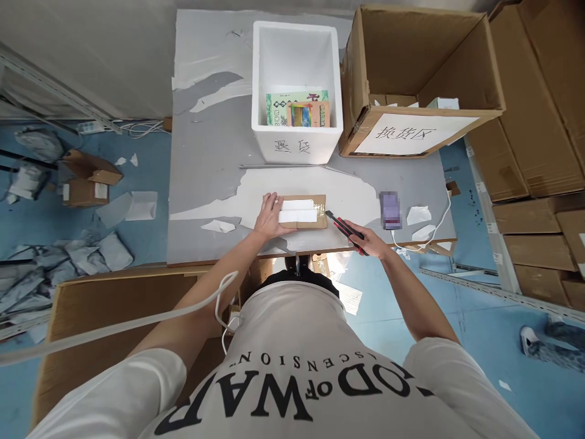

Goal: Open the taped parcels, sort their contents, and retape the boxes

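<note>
A small cardboard box (301, 212) with a white label and clear tape at its right end lies on the grey table. My left hand (269, 218) grips its left end, fingers over the far side and thumb along the near edge. A red and black utility knife (342, 225) is held in my right hand (372, 244), closed around its handle. The knife's tip points left, right at the box's taped end; whether it touches the tape, I cannot tell.
Behind the box stand a white foam bin (297, 143) holding books and a large open carton (354, 73) with a handwritten sign. A phone (390, 210) on a cable and paper scraps (418, 214) lie to the right. A big open carton (64, 341) sits below left.
</note>
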The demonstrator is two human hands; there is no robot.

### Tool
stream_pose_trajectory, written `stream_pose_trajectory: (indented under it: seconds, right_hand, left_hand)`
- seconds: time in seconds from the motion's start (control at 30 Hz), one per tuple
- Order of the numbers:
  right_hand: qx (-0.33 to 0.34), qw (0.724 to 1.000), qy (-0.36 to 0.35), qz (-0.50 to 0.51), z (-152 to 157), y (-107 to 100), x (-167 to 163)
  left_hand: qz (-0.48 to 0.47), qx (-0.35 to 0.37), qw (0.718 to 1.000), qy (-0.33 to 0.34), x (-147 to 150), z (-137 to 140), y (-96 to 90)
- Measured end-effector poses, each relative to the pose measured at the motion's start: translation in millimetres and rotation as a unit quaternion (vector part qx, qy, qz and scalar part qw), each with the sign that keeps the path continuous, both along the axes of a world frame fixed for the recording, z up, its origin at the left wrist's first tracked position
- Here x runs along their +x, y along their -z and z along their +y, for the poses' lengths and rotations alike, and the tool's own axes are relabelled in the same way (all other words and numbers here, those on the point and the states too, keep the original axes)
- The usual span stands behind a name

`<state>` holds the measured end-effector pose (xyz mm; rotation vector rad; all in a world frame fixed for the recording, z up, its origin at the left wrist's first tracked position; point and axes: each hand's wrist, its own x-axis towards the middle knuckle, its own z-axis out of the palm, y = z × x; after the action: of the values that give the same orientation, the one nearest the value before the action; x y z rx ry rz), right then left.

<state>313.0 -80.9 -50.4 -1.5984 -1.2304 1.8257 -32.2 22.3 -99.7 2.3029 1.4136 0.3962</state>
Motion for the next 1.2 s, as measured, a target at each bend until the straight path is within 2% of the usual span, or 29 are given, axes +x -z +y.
stream_pose_trajectory:
  seconds: [0.17, 0.3, 0.37, 0.47, 0.53, 0.63, 0.7, 0.77, 0.87, 0.97, 1.07, 1.13, 1.2]
  right_hand:
    - [-0.033, 0.999, -0.024, 0.015, -17, 4, 4]
    - [-0.040, 0.998, -0.055, -0.006, -24, -2, 14]
    - [-0.018, 0.998, -0.051, -0.033, -27, -3, 21]
    - [0.055, 0.989, 0.021, -0.133, -29, 9, 28]
    - [0.097, 0.959, 0.060, -0.259, -26, 27, 24]
    - [0.122, 0.892, 0.058, -0.431, -15, 65, 3]
    - [0.115, 0.866, 0.038, -0.485, -8, 90, -17]
    - [0.098, 0.850, 0.029, -0.516, -6, 110, -34]
    - [0.096, 0.834, 0.028, -0.542, -8, 122, -46]
    - [0.169, 0.827, 0.034, -0.536, 3, 106, -45]
    - [0.306, 0.827, 0.012, -0.472, 37, 68, -51]
    - [0.383, 0.817, -0.101, -0.419, 67, 43, -65]
    - [0.416, 0.788, -0.229, -0.392, 91, 26, -83]
  left_hand:
    - [0.003, -0.005, 1.000, 0.007, -3, 0, 3.1]
    - [0.006, -0.004, 1.000, 0.014, -5, 0, 4.9]
    - [0.009, -0.004, 1.000, 0.020, -5, 1, 3.6]
    - [0.029, -0.014, 0.999, 0.029, -5, 1, -2.0]
    - [0.056, -0.025, 0.998, 0.025, -4, 0, -7.5]
    - [0.088, -0.011, 0.996, 0.000, -1, -3, -16.4]
    - [0.094, 0.012, 0.995, -0.010, 4, -8, -21.2]
    - [0.089, 0.026, 0.996, 0.008, 10, -18, -23.8]
    - [0.075, 0.026, 0.995, 0.062, 19, -40, -21.8]
    - [0.064, 0.019, 0.995, 0.076, 24, -59, -13.7]
    - [0.050, 0.016, 0.996, 0.071, 24, -69, -4.2]
    - [0.040, 0.016, 0.996, 0.075, 22, -72, 0.4]
    - [0.034, 0.013, 0.996, 0.078, 21, -73, 3.2]
